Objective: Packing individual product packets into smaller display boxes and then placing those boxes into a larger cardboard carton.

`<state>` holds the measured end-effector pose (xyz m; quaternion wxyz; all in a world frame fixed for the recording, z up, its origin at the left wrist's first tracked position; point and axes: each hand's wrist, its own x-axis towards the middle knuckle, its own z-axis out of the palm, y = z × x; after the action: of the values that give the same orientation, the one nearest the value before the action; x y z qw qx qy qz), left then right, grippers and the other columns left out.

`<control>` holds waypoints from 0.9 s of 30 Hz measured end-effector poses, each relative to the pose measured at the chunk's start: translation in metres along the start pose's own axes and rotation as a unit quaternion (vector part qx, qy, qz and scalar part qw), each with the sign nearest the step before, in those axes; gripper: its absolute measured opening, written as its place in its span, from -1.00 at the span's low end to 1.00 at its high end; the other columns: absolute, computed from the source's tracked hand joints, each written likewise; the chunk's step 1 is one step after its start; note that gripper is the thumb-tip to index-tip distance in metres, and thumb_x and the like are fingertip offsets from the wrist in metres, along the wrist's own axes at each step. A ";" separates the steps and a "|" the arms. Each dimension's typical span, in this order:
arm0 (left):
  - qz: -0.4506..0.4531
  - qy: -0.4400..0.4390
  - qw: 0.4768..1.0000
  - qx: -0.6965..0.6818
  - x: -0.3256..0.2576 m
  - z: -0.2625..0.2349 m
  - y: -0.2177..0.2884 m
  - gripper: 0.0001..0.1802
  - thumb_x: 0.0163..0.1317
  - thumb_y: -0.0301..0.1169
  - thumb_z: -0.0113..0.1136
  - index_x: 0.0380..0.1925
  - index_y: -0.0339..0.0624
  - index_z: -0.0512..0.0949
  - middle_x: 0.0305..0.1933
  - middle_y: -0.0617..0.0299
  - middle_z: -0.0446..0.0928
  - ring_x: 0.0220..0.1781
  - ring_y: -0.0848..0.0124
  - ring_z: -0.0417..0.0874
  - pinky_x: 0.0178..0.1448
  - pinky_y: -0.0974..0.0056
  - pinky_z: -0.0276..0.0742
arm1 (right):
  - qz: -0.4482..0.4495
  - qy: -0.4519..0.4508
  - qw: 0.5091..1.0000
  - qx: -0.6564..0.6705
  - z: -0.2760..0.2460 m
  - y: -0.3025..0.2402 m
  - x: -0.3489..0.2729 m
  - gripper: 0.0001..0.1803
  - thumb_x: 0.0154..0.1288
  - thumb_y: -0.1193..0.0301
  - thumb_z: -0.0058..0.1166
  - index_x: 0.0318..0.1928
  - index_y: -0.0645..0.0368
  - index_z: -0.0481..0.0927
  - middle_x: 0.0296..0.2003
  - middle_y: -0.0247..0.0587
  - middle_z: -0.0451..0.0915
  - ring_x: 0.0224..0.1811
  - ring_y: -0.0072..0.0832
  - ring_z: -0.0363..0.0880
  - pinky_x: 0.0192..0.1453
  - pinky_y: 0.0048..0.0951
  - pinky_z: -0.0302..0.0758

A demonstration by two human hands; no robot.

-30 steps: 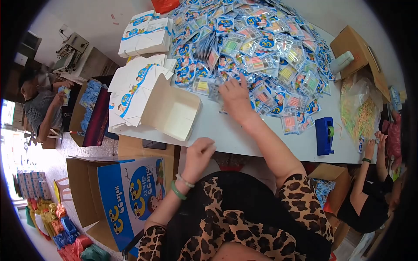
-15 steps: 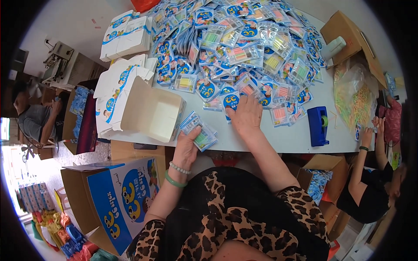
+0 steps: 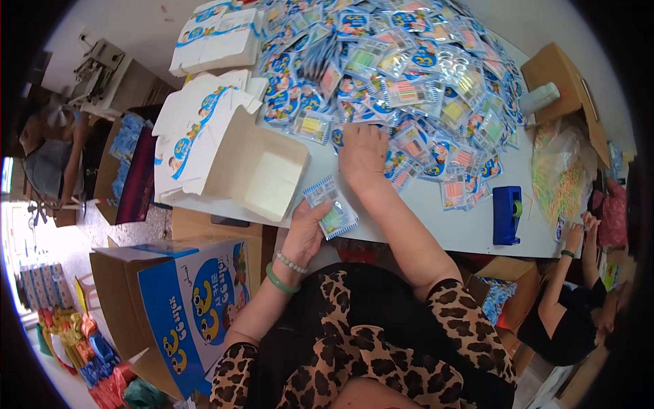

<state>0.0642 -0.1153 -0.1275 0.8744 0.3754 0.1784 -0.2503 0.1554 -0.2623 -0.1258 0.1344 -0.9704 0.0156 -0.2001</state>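
My left hand (image 3: 305,228), wearing a bead bracelet and a green bangle, pinches a few small clear-and-blue packets (image 3: 332,210) with green sticks inside, just off the table's near edge. My right hand (image 3: 363,155) reaches over the near edge of a big packet pile (image 3: 409,88). Its fingers stretch forward and lie on packets there; the fingertips partly blend into the pile. Left of it, an open white carton (image 3: 276,170) lies with its mouth towards the packets.
Flattened white cartons (image 3: 197,136) and stacked ones (image 3: 218,44) stand at left. A blue tape dispenser (image 3: 505,215) and a bag of coloured sticks (image 3: 562,167) are at right. A large printed box (image 3: 197,300) stands below. Co-workers sit at both sides.
My view has shifted, so the table appears further right and lower. My right hand has moved left along the pile's near edge. The left hand keeps its packets near the carton.
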 end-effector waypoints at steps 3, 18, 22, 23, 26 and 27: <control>0.015 -0.007 0.999 -0.035 -0.002 -0.004 -0.001 -0.58 0.33 -0.56 -0.01 0.20 -0.26 0.33 0.15 0.12 0.49 0.15 0.24 0.56 0.21 0.10 0.54 | 0.037 -0.079 0.995 0.038 -0.010 0.003 -0.005 -0.57 -0.07 0.44 0.24 -0.11 0.21 0.49 -0.20 0.00 0.54 -0.12 -0.10 0.50 -0.01 -0.09 0.38; 0.040 0.003 0.999 -0.037 -0.004 -0.004 -0.011 -0.63 0.36 -0.47 0.03 0.15 -0.23 0.37 0.06 0.16 0.54 0.09 0.34 0.59 0.14 0.23 0.56 | -0.001 -0.349 0.919 0.181 -0.078 -0.033 -0.063 -0.56 0.01 0.25 0.22 -0.14 0.26 0.52 -0.22 0.01 0.60 -0.12 -0.04 0.58 -0.07 -0.14 0.51; 0.024 -0.018 0.996 -0.085 -0.008 -0.015 -0.001 -0.64 0.33 -0.50 0.06 0.13 -0.24 0.38 0.04 0.15 0.55 0.04 0.31 0.62 0.12 0.18 0.60 | 0.050 -0.320 0.919 0.226 -0.066 -0.028 -0.002 -0.60 0.15 0.22 0.10 -0.07 0.22 0.52 -0.16 -0.01 0.57 -0.11 -0.09 0.58 -0.05 -0.16 0.52; 0.030 -0.001 0.996 -0.084 -0.009 -0.008 -0.003 -0.64 0.32 -0.52 0.08 0.12 -0.24 0.39 0.03 0.14 0.56 0.02 0.30 0.63 0.11 0.16 0.61 | -0.013 -0.193 0.970 0.148 -0.043 -0.023 0.008 -0.61 0.17 0.23 0.08 -0.08 0.24 0.50 -0.17 0.01 0.56 -0.15 -0.07 0.58 -0.08 -0.14 0.52; 0.029 0.017 0.996 -0.080 -0.008 -0.005 -0.006 -0.62 0.29 -0.54 0.11 0.11 -0.25 0.40 0.02 0.13 0.57 0.01 0.29 0.64 0.11 0.14 0.62 | 0.000 -0.145 0.986 0.087 0.013 -0.036 0.035 -0.62 0.19 0.22 0.08 -0.11 0.25 0.49 -0.19 0.01 0.56 -0.18 -0.07 0.59 -0.09 -0.11 0.51; 0.024 0.018 0.996 -0.081 -0.006 -0.005 -0.007 -0.61 0.27 -0.55 0.12 0.11 -0.25 0.40 0.01 0.13 0.58 0.01 0.29 0.64 0.11 0.15 0.62 | 0.028 -0.123 0.991 0.040 0.025 -0.042 0.040 -0.63 0.17 0.21 0.10 -0.15 0.25 0.51 -0.21 0.02 0.57 -0.19 -0.07 0.59 -0.09 -0.12 0.51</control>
<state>0.0543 -0.1137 -0.1319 0.9045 0.3119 0.2043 -0.2072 0.2014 -0.2189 -0.1216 0.1795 -0.9807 0.0186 -0.0757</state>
